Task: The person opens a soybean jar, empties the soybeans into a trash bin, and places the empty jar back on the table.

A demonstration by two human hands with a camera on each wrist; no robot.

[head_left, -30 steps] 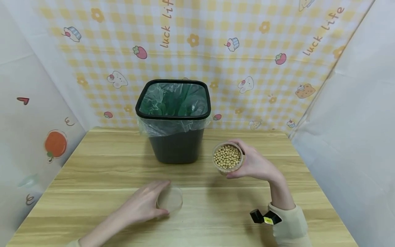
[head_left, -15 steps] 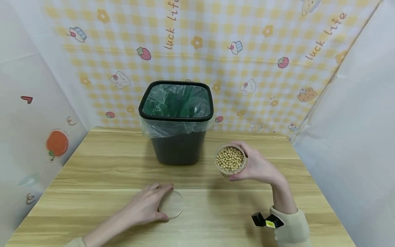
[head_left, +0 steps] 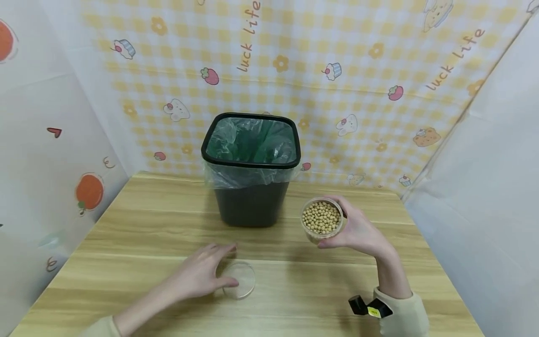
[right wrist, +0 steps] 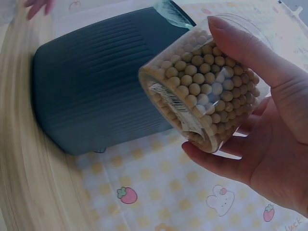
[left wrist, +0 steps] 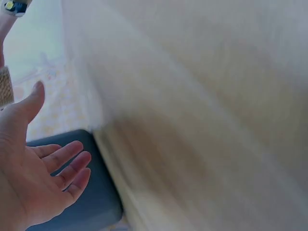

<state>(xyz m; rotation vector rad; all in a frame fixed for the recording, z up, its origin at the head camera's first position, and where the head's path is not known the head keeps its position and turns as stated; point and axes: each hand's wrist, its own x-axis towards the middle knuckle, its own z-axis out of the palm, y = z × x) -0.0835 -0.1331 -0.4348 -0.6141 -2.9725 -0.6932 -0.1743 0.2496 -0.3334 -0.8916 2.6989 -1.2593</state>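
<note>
My right hand [head_left: 361,232] grips a clear plastic jar [right wrist: 202,86] by its side, thumb on one side and fingers on the other. Small round beige balls [head_left: 322,218] fill the jar, and its top has no lid on. A barcode label [right wrist: 175,108] shows on its base in the right wrist view. On the table lies a clear round lid [head_left: 244,281], with my left hand [head_left: 202,274] just left of it. The left thumb overlaps the lid's edge in the head view. In the left wrist view the left fingers [left wrist: 72,166] are relaxed and spread, holding nothing.
A dark bin [head_left: 252,206] with a black rim and a clear bag liner stands at the back middle of the wooden table [head_left: 139,224]. Behind it hangs a checked yellow cloth [head_left: 269,79]. White sheets [head_left: 488,187] close off both sides.
My left hand has let go of the lid, which now lies flat on the table. The right hand still holds the jar. The head view has shifted slightly.
</note>
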